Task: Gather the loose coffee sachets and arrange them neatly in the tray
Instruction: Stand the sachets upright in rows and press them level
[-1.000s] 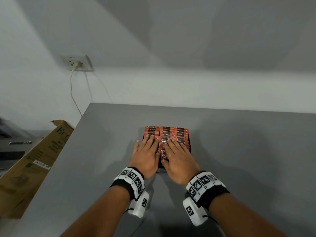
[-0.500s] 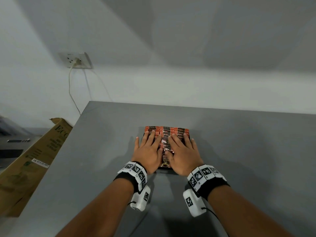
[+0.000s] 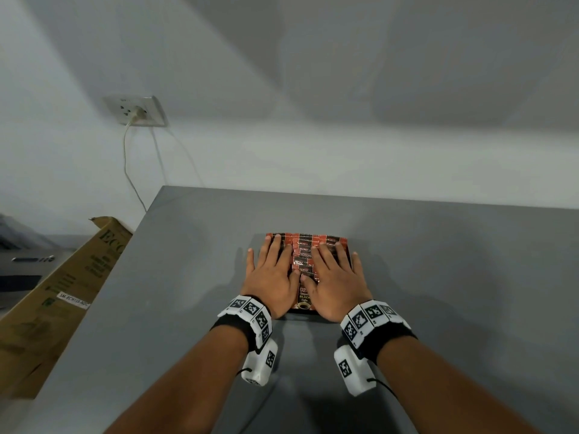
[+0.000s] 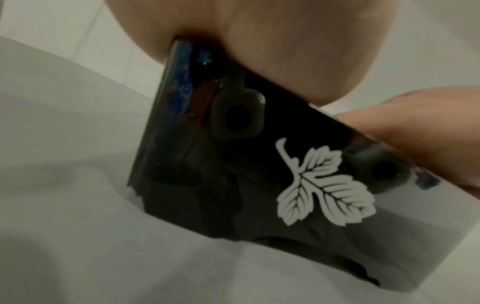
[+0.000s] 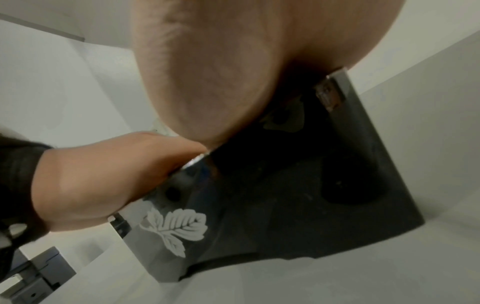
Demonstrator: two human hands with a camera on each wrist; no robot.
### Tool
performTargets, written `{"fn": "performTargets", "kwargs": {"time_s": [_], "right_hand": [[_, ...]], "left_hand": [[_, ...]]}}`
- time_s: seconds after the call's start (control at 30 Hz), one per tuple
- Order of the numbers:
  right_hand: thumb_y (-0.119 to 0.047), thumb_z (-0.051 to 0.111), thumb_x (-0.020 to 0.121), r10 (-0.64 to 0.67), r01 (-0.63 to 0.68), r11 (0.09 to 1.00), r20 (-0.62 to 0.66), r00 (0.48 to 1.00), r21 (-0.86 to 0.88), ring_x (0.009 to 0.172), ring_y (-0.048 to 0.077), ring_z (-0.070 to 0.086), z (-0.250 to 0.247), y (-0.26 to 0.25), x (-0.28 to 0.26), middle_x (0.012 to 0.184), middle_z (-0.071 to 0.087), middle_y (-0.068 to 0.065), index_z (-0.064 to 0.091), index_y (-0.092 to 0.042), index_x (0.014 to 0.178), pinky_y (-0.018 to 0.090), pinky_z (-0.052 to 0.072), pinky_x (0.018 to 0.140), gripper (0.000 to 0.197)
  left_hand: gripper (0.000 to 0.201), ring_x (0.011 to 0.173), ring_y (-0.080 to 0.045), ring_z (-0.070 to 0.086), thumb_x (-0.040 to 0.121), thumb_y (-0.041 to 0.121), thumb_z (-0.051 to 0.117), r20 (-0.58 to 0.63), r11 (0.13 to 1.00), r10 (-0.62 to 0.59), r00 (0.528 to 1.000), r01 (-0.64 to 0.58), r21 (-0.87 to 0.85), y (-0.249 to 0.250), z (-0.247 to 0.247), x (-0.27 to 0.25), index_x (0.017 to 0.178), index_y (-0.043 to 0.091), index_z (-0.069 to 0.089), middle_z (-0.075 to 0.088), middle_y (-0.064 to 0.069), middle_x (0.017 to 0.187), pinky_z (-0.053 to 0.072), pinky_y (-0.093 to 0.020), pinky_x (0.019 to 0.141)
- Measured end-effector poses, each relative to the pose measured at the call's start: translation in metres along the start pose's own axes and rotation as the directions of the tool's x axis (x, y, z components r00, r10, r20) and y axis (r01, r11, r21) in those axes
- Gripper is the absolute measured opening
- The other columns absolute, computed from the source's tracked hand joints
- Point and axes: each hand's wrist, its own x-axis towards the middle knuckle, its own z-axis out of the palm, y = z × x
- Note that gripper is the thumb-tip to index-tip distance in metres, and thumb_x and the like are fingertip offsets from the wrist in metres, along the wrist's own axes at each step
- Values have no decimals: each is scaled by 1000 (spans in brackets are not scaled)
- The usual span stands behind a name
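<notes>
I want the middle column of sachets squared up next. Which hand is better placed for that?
Probably the right hand: its thumb and index finger already lie along the middle column of sachets in the tray. The left hand lies flat over the left column.

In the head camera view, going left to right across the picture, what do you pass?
Cardboard box → wall socket → left hand → coffee sachets → right hand.

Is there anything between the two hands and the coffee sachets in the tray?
Nothing visible: the left hand and right hand lie flat directly on the coffee sachets, which already fill the tray.
</notes>
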Motion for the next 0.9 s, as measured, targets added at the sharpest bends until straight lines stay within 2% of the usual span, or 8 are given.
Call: {"fn": "performTargets", "kwargs": {"time_s": [0.1, 0.2, 0.3, 0.43, 0.57, 0.9], "right_hand": [[-65, 18, 99, 20, -19, 1000, -32, 999, 16, 157, 32, -8, -2, -1, 5, 171, 2, 0, 9, -28, 161, 56, -3, 125, 73], [-64, 17, 100, 18, -18, 1000, 6, 1000, -2, 156, 34, -11, -1, -3, 5, 171, 0, -3, 12, -31, 161, 57, -4, 125, 70], [-65, 18, 100, 26, -26, 1000, 1, 1000, 14, 156, 34, -12, -1, -3, 6, 171, -1, -4, 11, -34, 161, 58, -4, 124, 69], [-68, 22, 98, 89, -88, 995, -21, 996, 43, 156, 32, -7, -3, -1, 11, 171, 0, 0, 7, -32, 161, 58, -4, 124, 74], [-68, 20, 98, 87, -87, 996, -17, 996, 38, 156, 32, -9, -2, -2, 10, 171, -2, 2, 5, -28, 162, 57, -3, 125, 77], [-68, 22, 98, 101, -99, 993, -33, 994, 65, 157, 30, -8, -6, -1, 8, 171, -1, 3, 4, -27, 162, 56, -3, 125, 78]], "left_hand": [[65, 153, -20, -16, 101, 45, 22, -5, 1000, -5, 1000, 5, 10, 0, 0, 1, 160, 20, 8, -6, -1, 168, -10, -53, 121], [65, 153, -20, -16, 101, 44, 18, 29, 999, -3, 1000, 2, 40, 0, 1, 1, 160, 20, 9, -6, -1, 169, -7, -56, 122], [64, 154, -20, -15, 101, 43, 20, 11, 1000, -13, 1000, 13, 16, 0, 0, 3, 160, 21, 8, -6, -1, 169, -6, -56, 122], [66, 153, -20, -15, 101, 46, 21, -11, 999, -29, 1000, 29, 17, 0, -2, 6, 160, 22, 3, -8, 0, 168, -8, -55, 122], [66, 154, -20, -15, 100, 47, 19, 25, 999, -20, 999, 19, 38, 1, 0, 7, 160, 21, 6, -7, -1, 168, -7, -55, 122], [66, 154, -20, -15, 101, 47, 21, 0, 999, -31, 1000, 31, 14, 1, -1, 7, 160, 23, 4, -6, 1, 168, -7, -55, 122]]}}
